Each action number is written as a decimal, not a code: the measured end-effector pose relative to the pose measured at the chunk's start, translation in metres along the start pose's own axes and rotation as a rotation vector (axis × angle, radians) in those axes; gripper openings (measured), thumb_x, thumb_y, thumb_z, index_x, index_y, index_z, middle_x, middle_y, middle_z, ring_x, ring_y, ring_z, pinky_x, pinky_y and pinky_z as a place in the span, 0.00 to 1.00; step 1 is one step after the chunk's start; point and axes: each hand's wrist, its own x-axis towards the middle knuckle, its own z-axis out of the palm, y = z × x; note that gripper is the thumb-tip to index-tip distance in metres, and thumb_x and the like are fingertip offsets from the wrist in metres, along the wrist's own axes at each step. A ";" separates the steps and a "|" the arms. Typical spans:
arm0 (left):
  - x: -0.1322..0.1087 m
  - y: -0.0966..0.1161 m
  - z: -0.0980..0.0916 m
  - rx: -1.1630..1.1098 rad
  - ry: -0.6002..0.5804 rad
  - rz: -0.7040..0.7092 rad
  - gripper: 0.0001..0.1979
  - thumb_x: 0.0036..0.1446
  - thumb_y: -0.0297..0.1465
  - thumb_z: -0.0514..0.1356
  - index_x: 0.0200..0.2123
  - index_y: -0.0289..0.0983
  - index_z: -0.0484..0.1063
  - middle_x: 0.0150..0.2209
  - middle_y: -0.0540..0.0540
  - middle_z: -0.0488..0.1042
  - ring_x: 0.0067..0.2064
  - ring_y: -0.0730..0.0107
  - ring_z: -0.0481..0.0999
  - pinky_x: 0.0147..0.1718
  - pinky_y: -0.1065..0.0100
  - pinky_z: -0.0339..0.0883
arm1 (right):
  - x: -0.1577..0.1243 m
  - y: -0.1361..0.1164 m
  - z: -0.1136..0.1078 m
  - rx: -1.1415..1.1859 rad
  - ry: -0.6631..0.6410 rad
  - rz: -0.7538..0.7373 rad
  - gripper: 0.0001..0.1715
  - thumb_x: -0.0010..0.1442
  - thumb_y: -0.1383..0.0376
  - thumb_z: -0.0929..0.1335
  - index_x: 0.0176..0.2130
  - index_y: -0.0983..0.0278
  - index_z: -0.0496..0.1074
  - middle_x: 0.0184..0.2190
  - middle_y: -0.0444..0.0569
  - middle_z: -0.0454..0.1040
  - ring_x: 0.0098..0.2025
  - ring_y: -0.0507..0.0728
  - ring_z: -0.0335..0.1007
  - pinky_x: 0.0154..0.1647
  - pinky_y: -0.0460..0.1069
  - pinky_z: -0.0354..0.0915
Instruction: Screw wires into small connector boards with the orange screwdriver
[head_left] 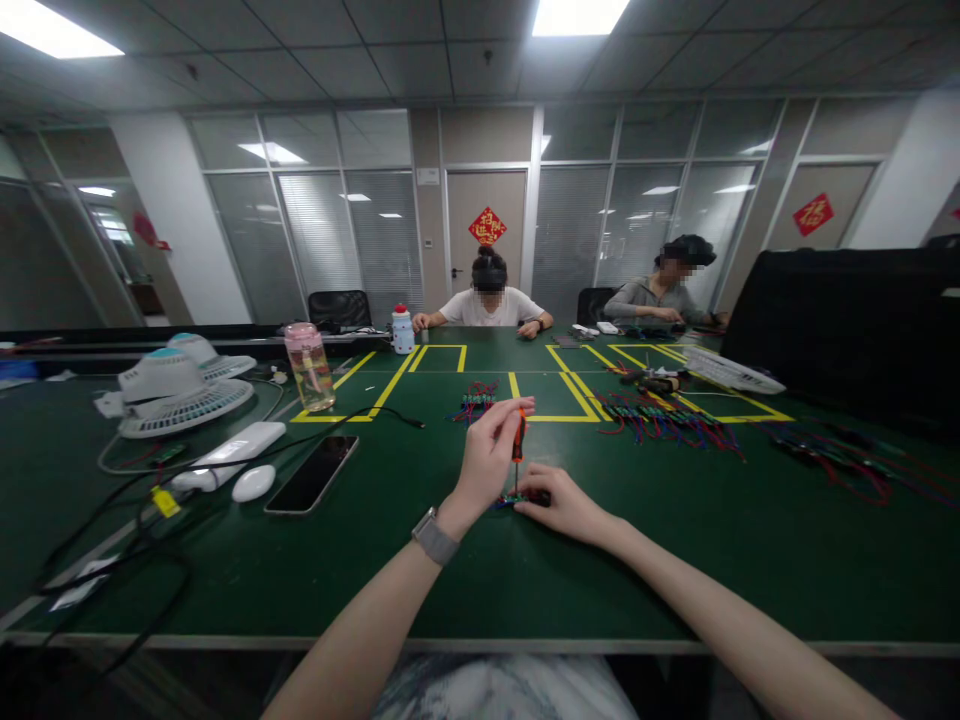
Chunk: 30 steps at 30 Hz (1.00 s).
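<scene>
My left hand (490,445) is closed around the orange and black handle of a screwdriver (518,440), which stands upright with its shaft pointing down. The screwdriver's tip meets a small green circuit board (510,499) on the table. Low beside it, my right hand (559,500) pinches the board's right side, its fingers hiding part of it. Dark and red bits, perhaps wires, show under the right fingers. Just beyond my left hand lies a group of small boards with red and blue wires (478,401).
Wired boards (660,415) and more wiring (855,455) lie to the right. On the left are a phone (313,476), a white oval case (254,484), a power strip (232,455), fans (184,390), a pink-lidded bottle (309,370) and black cables. Two people sit across the green table (405,590).
</scene>
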 end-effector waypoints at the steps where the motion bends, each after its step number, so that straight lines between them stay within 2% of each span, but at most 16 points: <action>1: 0.000 0.000 0.000 -0.017 -0.002 -0.016 0.12 0.64 0.33 0.52 0.44 0.38 0.74 0.46 0.43 0.75 0.45 0.66 0.77 0.41 0.67 0.72 | 0.000 0.000 0.000 -0.002 -0.002 0.002 0.06 0.55 0.67 0.70 0.36 0.65 0.77 0.30 0.46 0.69 0.30 0.52 0.65 0.31 0.46 0.62; 7: -0.001 -0.003 -0.003 0.164 0.117 0.056 0.06 0.58 0.32 0.60 0.35 0.37 0.75 0.35 0.47 0.72 0.38 0.69 0.74 0.35 0.71 0.69 | -0.001 -0.002 -0.001 -0.028 -0.008 0.008 0.07 0.56 0.67 0.70 0.36 0.65 0.77 0.31 0.47 0.69 0.30 0.52 0.66 0.31 0.46 0.62; 11: -0.005 -0.003 0.000 0.224 0.125 0.060 0.11 0.62 0.33 0.55 0.42 0.40 0.76 0.41 0.45 0.70 0.42 0.69 0.73 0.40 0.70 0.69 | -0.001 -0.002 0.000 -0.029 -0.005 -0.011 0.07 0.56 0.67 0.69 0.36 0.65 0.77 0.32 0.47 0.70 0.31 0.52 0.66 0.32 0.46 0.62; 13: -0.007 -0.003 0.003 0.210 0.089 0.069 0.14 0.65 0.32 0.51 0.49 0.41 0.73 0.46 0.43 0.70 0.46 0.68 0.73 0.45 0.67 0.69 | -0.001 -0.001 0.000 -0.031 -0.005 -0.016 0.06 0.57 0.66 0.69 0.36 0.65 0.77 0.31 0.47 0.70 0.31 0.52 0.66 0.32 0.46 0.62; 16: -0.010 -0.003 0.008 0.145 0.045 0.077 0.16 0.66 0.31 0.48 0.53 0.41 0.69 0.50 0.42 0.71 0.46 0.68 0.74 0.46 0.66 0.69 | 0.000 -0.001 -0.001 -0.036 -0.009 -0.021 0.07 0.57 0.66 0.69 0.36 0.65 0.77 0.32 0.48 0.71 0.31 0.52 0.66 0.32 0.46 0.62; 20: -0.011 -0.002 0.010 0.231 0.070 0.129 0.12 0.63 0.30 0.55 0.47 0.40 0.73 0.43 0.44 0.74 0.43 0.67 0.74 0.42 0.67 0.69 | -0.001 -0.001 0.000 -0.045 -0.014 -0.022 0.08 0.57 0.67 0.69 0.38 0.64 0.78 0.34 0.48 0.72 0.31 0.53 0.66 0.33 0.47 0.63; 23: -0.011 0.000 0.009 0.329 0.120 0.161 0.08 0.60 0.30 0.58 0.42 0.40 0.75 0.38 0.46 0.72 0.39 0.69 0.72 0.39 0.69 0.67 | -0.001 -0.001 0.000 -0.050 -0.010 -0.018 0.08 0.57 0.67 0.69 0.37 0.64 0.78 0.34 0.48 0.72 0.31 0.53 0.66 0.32 0.46 0.63; 27: -0.013 -0.001 0.008 0.325 0.164 0.158 0.11 0.64 0.30 0.52 0.44 0.39 0.73 0.41 0.45 0.70 0.43 0.69 0.72 0.42 0.68 0.66 | -0.001 -0.002 -0.001 -0.052 -0.013 -0.019 0.07 0.57 0.67 0.69 0.37 0.65 0.78 0.32 0.48 0.71 0.31 0.53 0.66 0.32 0.46 0.63; 30: -0.013 -0.003 0.009 0.274 0.154 0.140 0.15 0.67 0.31 0.47 0.48 0.39 0.71 0.45 0.43 0.72 0.46 0.67 0.73 0.46 0.66 0.67 | 0.000 -0.004 -0.002 -0.061 -0.015 -0.021 0.07 0.56 0.68 0.69 0.37 0.65 0.78 0.31 0.47 0.70 0.31 0.53 0.66 0.32 0.46 0.62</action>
